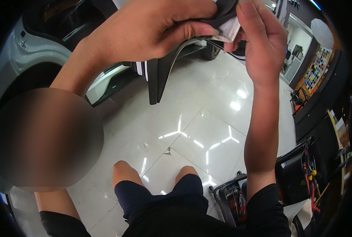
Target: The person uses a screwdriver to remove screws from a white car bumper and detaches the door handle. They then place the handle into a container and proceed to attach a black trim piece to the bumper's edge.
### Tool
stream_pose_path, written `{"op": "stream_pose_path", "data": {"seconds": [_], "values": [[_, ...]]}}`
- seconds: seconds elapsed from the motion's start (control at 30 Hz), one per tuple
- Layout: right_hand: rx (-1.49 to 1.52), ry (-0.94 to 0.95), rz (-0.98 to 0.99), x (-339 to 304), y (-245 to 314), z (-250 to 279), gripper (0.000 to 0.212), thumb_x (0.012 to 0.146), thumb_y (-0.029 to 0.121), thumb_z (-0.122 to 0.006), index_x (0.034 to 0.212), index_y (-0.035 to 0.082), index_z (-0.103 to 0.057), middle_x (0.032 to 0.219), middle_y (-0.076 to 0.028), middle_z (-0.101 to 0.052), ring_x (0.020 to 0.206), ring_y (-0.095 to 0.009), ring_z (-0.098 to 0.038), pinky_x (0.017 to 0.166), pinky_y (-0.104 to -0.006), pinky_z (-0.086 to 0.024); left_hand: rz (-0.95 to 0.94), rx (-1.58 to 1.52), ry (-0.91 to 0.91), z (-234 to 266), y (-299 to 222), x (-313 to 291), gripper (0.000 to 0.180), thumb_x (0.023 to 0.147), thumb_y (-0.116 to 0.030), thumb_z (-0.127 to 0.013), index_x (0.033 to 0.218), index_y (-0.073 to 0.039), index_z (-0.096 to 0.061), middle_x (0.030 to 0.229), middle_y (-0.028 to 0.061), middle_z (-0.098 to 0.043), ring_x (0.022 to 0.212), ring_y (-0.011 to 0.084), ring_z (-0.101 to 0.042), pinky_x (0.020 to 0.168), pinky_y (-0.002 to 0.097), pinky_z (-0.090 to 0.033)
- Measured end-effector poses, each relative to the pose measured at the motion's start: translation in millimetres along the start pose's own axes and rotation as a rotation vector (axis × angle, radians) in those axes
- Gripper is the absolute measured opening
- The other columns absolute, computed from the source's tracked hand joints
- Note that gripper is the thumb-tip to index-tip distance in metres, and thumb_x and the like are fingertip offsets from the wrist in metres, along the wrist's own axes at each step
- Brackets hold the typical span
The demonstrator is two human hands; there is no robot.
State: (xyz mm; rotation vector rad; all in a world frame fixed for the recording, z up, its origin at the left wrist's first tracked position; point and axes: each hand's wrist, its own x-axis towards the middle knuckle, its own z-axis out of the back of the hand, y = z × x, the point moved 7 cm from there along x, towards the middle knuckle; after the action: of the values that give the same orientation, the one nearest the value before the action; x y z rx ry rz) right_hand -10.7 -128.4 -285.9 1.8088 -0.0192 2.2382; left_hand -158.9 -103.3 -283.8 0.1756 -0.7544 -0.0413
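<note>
The left hand (152, 29) and right hand (263, 49), nearest the camera, are both nearly closed, pinching a black-and-white piece (228, 30) between them. The piece is held above the tiled floor (211, 102), near the pale car (14, 59); no surface carries it. Step in hand, as judged: handling the piece's pale edge with thumbs and fingertips. The next move appears to call for a firm left-hand pinch while the right hand adjusts that edge. The piece's upper portion is cut off; several fingertips are concealed behind it. Whether the black strip (155, 81) below is joined to it cannot be determined. A round blur obscures much of the left forearm (75, 67).
</note>
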Motion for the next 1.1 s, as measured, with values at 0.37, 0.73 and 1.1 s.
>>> {"op": "stream_pose_path", "data": {"seconds": [0.37,0.73,1.1], "values": [[-0.137,0.012,-0.011,-7,3,10,0.025,0.106,0.022,-0.057,0.097,0.000,-0.066,0.075,-0.002,-0.062,0.058,-0.007,-0.058,0.053,-0.0198,-0.044,0.060,-0.047,0.042,3,3,-4,0.021,0.099,-0.018,-0.059,0.090,0.000,-0.054,0.081,0.0163,-0.059,0.074,0.0335,-0.064,0.068,0.0422,-0.050],[-0.251,-0.067,-0.249,-29,10,-10,0.027,0.103,0.023,-0.062,0.084,0.006,-0.059,0.066,0.002,-0.055,0.054,-0.002,-0.049,0.049,-0.0180,-0.039,-0.175,0.035,-0.167,0,3,-15,0.017,0.095,-0.014,-0.064,0.099,0.002,-0.063,0.078,0.0208,-0.058,0.075,0.0397,-0.058,0.067,0.0435,-0.044],[-0.870,-0.176,0.076,-52,13,-26,0.012,0.101,0.011,-0.057,0.096,0.001,-0.062,0.068,-0.001,-0.059,0.058,-0.002,-0.053,0.051,-0.0206,-0.039,-0.007,0.085,-0.050,-1,-3,-4,0.028,0.100,-0.025,-0.058,0.090,0.001,-0.055,0.082,0.0172,-0.060,0.075,0.0353,-0.063,0.071,0.0428,-0.051]]}}
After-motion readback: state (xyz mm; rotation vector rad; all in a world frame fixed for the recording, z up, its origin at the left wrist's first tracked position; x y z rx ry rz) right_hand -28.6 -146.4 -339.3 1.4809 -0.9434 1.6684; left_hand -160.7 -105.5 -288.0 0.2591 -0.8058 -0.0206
